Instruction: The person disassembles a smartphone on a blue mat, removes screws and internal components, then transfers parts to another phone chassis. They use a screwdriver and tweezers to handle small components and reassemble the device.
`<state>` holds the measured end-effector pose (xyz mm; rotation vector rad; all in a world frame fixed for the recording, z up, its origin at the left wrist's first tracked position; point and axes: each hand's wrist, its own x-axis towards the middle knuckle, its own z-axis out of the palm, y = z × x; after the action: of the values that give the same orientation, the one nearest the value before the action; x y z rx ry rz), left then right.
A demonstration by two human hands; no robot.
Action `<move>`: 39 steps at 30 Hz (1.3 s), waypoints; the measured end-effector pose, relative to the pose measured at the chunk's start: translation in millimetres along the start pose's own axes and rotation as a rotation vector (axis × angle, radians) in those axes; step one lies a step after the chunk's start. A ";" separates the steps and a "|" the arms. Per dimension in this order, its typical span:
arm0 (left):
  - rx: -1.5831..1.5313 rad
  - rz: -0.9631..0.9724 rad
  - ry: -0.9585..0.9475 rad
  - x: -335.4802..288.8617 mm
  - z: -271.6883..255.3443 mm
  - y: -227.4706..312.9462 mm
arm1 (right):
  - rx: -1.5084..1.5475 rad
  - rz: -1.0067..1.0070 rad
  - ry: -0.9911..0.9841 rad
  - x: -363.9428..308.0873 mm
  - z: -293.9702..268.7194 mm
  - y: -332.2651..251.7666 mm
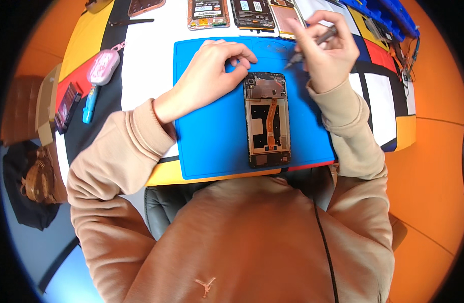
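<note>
An opened smartphone (267, 121) with its back off lies upright on the blue mat (209, 136), showing an orange flex cable and a metal shield plate. My left hand (216, 65) rests on the mat beside the phone's top left corner. Its fingers are loosely bent, with a gap between thumb and forefinger and the thumb tip close to that corner. Above and right of the phone, my right hand (335, 50) grips a dark pen-shaped tool (326, 35). The tool's pointed end slants down left near the phone's top right corner, apart from it; its exact kind is unclear.
Beyond the mat lie several opened phones (252, 15). Dark tweezers (132, 21), a pink-and-blue handheld item (101, 68) and a dark box (68, 108) lie at left. Blue bins (388, 15) and loose wires (401, 58) stand at the far right.
</note>
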<state>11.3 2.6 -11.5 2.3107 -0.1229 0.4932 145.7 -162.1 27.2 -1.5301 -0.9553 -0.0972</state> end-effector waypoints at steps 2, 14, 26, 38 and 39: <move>-0.006 -0.026 -0.019 -0.5 -0.3 0.5 | 0.004 -0.142 -0.079 -7.4 14.5 -2.1; 0.046 0.070 -0.007 -0.9 1.7 -1.7 | -0.129 -0.365 -0.109 -20.9 26.6 5.9; 0.055 0.053 -0.030 0.2 1.2 -0.2 | -0.173 -0.445 -0.074 -20.1 25.1 9.1; 0.040 0.039 -0.052 1.0 -0.1 1.2 | -0.275 -0.527 -0.439 -3.9 9.3 -5.2; 0.039 0.028 -0.061 0.9 -0.8 2.0 | -0.251 -0.514 -0.458 -3.5 8.1 -6.1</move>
<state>11.4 1.8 -9.4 2.3656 -0.1769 0.4433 136.0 -157.6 28.2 -1.5283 -1.7474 -0.2462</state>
